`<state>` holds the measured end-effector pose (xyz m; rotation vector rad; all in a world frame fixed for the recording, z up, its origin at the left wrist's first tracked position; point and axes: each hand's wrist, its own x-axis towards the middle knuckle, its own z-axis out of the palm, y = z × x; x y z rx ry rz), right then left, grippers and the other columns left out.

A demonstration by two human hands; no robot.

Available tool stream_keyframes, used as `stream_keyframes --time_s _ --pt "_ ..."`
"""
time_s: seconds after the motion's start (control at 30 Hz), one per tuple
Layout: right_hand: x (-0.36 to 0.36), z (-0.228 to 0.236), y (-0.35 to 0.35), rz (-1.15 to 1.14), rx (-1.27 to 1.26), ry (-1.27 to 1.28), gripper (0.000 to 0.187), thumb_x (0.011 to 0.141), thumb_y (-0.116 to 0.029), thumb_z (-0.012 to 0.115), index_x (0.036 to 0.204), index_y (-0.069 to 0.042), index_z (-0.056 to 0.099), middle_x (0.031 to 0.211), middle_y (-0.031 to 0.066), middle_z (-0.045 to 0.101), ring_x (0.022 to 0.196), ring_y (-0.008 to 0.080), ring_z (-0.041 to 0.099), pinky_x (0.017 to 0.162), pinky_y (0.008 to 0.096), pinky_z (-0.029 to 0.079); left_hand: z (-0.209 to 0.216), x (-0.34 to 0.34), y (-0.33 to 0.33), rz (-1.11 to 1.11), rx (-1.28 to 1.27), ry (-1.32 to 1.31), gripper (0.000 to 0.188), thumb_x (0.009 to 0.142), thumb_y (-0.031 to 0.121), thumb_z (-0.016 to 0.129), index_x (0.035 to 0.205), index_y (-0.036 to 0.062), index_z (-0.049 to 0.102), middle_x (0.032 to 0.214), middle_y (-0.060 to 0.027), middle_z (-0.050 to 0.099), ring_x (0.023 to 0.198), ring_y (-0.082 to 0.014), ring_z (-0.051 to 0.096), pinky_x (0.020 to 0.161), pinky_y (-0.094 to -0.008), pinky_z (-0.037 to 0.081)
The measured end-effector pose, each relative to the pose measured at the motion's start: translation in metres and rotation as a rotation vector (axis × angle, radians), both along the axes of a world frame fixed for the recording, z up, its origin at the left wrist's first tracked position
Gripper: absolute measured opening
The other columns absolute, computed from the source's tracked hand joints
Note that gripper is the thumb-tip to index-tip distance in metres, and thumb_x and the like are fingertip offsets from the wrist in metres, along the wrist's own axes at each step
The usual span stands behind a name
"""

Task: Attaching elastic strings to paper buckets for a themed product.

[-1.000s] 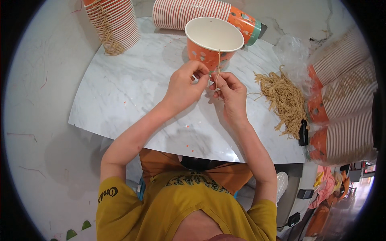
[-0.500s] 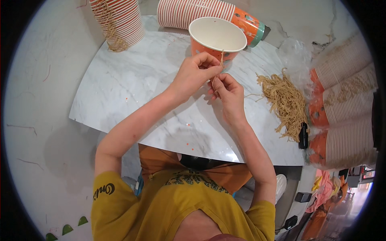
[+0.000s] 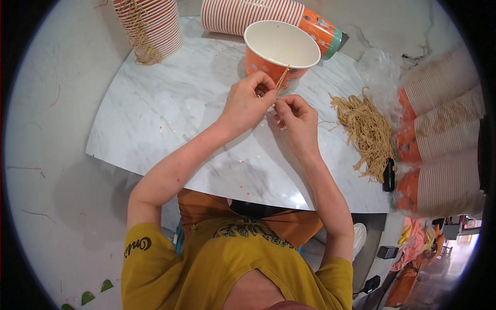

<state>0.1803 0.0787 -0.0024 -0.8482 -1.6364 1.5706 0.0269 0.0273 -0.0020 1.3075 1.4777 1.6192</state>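
An orange paper bucket (image 3: 268,67) with a white inside stands upright on the marbled table (image 3: 155,108), its mouth toward me. A tan cord (image 3: 282,78) comes off the bucket's wall just below the rim and runs down to my fingers. My left hand (image 3: 251,101) pinches the cord in front of the bucket. Close beside it, my right hand (image 3: 297,120) has thumb and forefinger closed on the cord's lower part. The cord's ends are mostly hidden by my fingers.
A pile of loose tan cords (image 3: 367,132) lies to the right, beside a black object (image 3: 389,175). Nested buckets stand at the far left (image 3: 155,31), lie along the back (image 3: 248,15), and sit bagged in plastic at the right (image 3: 444,139).
The cord is pulled out straighter from the bucket, slanting toward me. My left hand has shifted slightly down and left, and the bucket appears a little farther right.
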Motion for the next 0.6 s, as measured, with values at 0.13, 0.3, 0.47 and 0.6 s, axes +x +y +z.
stream_keyframes --time_s 0.13,0.3,0.47,0.6 --pt "0.004 0.000 0.006 -0.081 0.011 0.029 0.014 0.099 -0.017 0.067 0.101 -0.003 0.068 0.090 0.0011 0.069 0.075 0.0079 0.061 0.064 0.0243 0.048 0.011 -0.016 -0.005 -0.099 -0.058 -0.402 0.007 0.093 0.009 0.069 0.095 0.0039 0.065 0.086 -0.0012 0.066 0.077 -0.0084 0.061 0.070 -0.0242 0.050" --pt "0.005 -0.005 0.009 -0.080 0.070 -0.025 0.014 0.099 -0.015 0.068 0.104 -0.002 0.067 0.094 0.0014 0.068 0.079 0.0085 0.063 0.065 0.0250 0.049 0.007 -0.027 -0.006 -0.199 -0.129 -0.850 0.009 0.094 0.012 0.069 0.099 0.0063 0.065 0.086 -0.0045 0.068 0.078 -0.0131 0.065 0.074 -0.0283 0.054" --pt "-0.002 0.006 0.004 0.029 0.219 0.054 0.016 0.098 -0.013 0.069 0.110 -0.002 0.067 0.093 0.0005 0.069 0.079 0.0066 0.062 0.065 0.0224 0.050 0.001 -0.025 -0.006 -0.379 -0.094 -1.038 0.010 0.095 0.013 0.068 0.100 0.0059 0.064 0.088 -0.0048 0.068 0.080 -0.0129 0.064 0.074 -0.0286 0.054" --pt "-0.009 0.011 0.008 0.050 0.210 0.091 0.017 0.098 -0.012 0.069 0.112 -0.002 0.067 0.095 0.0005 0.069 0.081 0.0060 0.062 0.065 0.0219 0.050 0.002 -0.023 -0.005 -0.368 -0.103 -1.082 0.008 0.093 0.011 0.068 0.095 0.0046 0.063 0.087 -0.0062 0.067 0.080 -0.0146 0.064 0.074 -0.0297 0.055"
